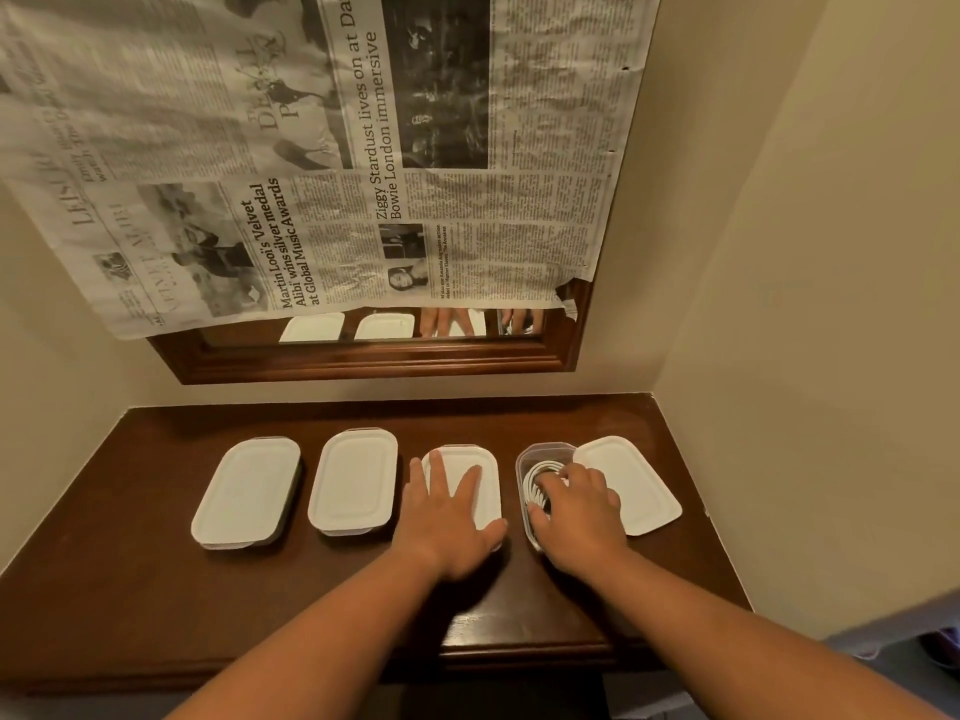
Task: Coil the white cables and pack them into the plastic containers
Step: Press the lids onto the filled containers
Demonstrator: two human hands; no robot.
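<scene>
Several plastic containers stand in a row on the dark wooden table [156, 605]. Two at the left [247, 493] [353, 483] have white lids on. My left hand [447, 517] lies flat with spread fingers on the lid of the third container [483, 462]. The fourth container [543, 452] is open and clear, with a coiled white cable [540, 478] inside. My right hand [579, 506] reaches into it, fingers curled over the coil. Its loose white lid [636, 485] lies just to the right.
Walls close in the table on the left, back and right. A wood-framed mirror [374, 358] hangs on the back wall, mostly covered by newspaper [337, 148]. Bare tabletop lies in front of the containers, up to the near edge.
</scene>
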